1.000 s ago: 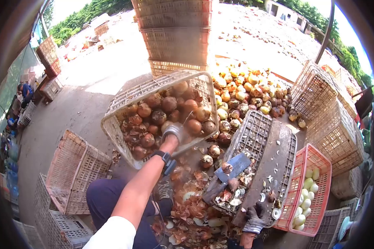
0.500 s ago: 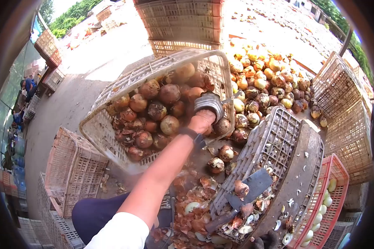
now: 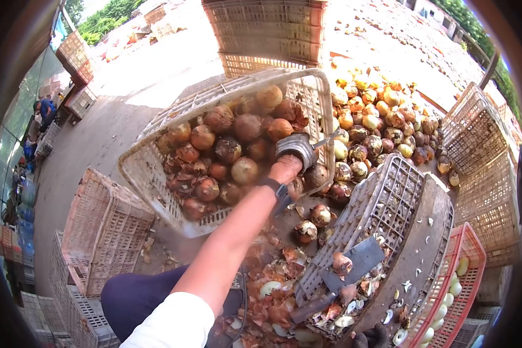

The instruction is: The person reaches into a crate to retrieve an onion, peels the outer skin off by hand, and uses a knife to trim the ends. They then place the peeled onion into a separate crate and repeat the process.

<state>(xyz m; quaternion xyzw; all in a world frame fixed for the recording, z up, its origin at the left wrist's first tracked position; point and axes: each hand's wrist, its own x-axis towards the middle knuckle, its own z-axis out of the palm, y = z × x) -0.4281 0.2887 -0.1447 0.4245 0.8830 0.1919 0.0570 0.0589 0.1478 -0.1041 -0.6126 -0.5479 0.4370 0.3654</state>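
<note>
We have a pale, latticed plastic crate (image 3: 151, 185) lifted off the ground and tipped steeply toward us, its open top facing the camera. It is loaded with brown, papery-skinned onions (image 3: 238, 148), some with loose flakes of skin. It hangs just left of the big heap of onions (image 3: 383, 122) on the ground and above a litter of onion skins (image 3: 275, 278). Our left hand (image 3: 294, 152), in a grey glove, is curled tightly over the crate's right-hand rim, fingers hooked inside the wall. The bare forearm runs straight up from the white sleeve at the lower left, with a dark watch at the wrist. A couple of loose onions lie on the ground just under that wrist. Our right hand (image 3: 372, 337) shows only as a dark glove at the bottom edge, and we cannot tell whether it is spread or clenched. Beside it stands an overturned grey crate (image 3: 388, 197) with a cleaver (image 3: 354, 262) lying among scraps, and a red crate (image 3: 467, 264) of peeled onions sits at the right.
</note>
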